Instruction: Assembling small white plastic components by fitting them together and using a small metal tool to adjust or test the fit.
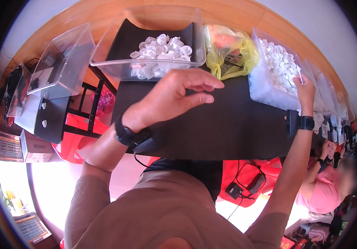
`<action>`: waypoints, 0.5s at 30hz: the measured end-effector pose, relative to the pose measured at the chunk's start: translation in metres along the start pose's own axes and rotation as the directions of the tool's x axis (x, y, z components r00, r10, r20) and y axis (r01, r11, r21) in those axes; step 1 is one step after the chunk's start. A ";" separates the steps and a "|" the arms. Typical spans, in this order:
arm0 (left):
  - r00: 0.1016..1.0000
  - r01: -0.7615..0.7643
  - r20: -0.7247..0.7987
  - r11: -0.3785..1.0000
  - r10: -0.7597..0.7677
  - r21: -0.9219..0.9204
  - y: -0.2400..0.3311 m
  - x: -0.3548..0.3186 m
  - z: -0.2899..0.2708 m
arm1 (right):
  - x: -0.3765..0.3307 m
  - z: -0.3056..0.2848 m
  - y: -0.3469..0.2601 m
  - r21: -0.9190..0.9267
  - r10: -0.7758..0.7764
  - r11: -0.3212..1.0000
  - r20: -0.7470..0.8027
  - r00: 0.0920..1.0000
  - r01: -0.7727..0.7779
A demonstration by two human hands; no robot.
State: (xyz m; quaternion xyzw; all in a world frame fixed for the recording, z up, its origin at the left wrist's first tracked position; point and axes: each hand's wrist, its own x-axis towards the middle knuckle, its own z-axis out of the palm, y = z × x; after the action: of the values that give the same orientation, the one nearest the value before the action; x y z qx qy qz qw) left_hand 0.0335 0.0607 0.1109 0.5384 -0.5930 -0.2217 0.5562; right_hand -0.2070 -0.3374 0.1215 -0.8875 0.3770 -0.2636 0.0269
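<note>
My left hand [173, 94] hovers over the black table in front of a clear bin [104, 62]. Its fingers and thumb are apart with nothing between them. In that bin lies a heap of round white plastic parts [162, 52] beside a curved black sheet [124, 41]. My right hand [306, 89] is at the right side of a second clear bin [265, 97], filled with similar small white parts [279, 66]. The right fingers are pinched on a slim white plastic piece [300, 76], whose exact shape is too small to make out.
Between the bins sits a yellow plastic bag [232, 54]. Another clear bin [60, 62] stands at far left. The black table [211, 128] curves toward me, with red stools [265, 182] and cabled adapters [234, 190] below. A person in pink [325, 191] works at right.
</note>
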 end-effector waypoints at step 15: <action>0.970 0.136 -0.066 0.754 -0.232 -0.643 -0.084 -0.002 0.076 | -0.149 0.054 -0.193 0.883 -0.111 0.280 0.418 0.901 -0.376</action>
State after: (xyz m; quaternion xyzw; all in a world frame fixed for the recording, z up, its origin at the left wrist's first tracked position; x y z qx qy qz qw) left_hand -0.0021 0.0097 0.0161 0.3896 -0.3865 -0.4231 0.7210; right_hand -0.1399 -0.1053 0.0557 -0.6923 0.2054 -0.2435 0.6475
